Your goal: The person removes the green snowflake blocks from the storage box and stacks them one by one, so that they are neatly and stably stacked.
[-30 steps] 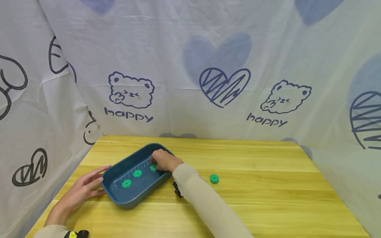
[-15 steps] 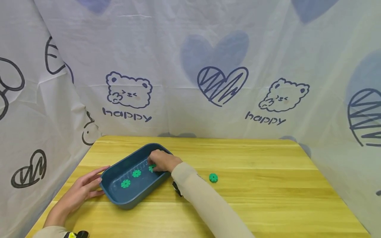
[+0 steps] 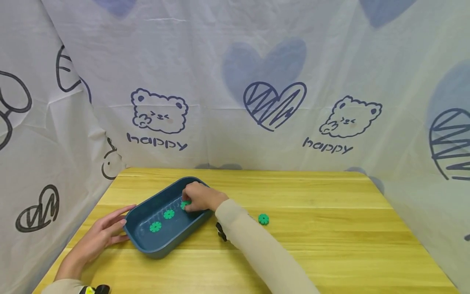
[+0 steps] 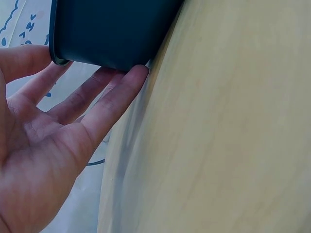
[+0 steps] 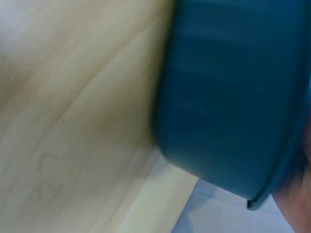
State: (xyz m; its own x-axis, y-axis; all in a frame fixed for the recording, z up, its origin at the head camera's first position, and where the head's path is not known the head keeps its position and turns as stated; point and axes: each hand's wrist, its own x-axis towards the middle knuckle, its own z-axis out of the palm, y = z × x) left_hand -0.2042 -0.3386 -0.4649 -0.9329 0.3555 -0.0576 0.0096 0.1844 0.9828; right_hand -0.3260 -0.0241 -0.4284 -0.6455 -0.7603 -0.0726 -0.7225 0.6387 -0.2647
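A dark blue oblong bin [image 3: 172,241] stands slantwise on the table. On its floor lie two green notched discs, a near disc [image 3: 156,227] and a middle disc [image 3: 169,214]. My right hand [image 3: 198,197] reaches over the bin's right side and pinches a third green disc [image 3: 185,205], partly hidden by the fingers. At the bin's near left end, my left hand [image 3: 100,237] touches the wall with spread, fairly straight fingers. The left wrist view shows its fingertips [image 4: 138,73] against the bin's lower edge. Bin wall [image 5: 233,97] fills much of the blurred right wrist view.
Another green disc [image 3: 263,219] lies on the wooden table [image 3: 330,245], right of the bin and beyond the right forearm. A printed cloth [image 3: 220,134] hangs behind the table and along both sides.
The right hand has shifted slightly up and left inside the bin, and the disc at its fingers has shifted with it. The left hand and bin stay put.
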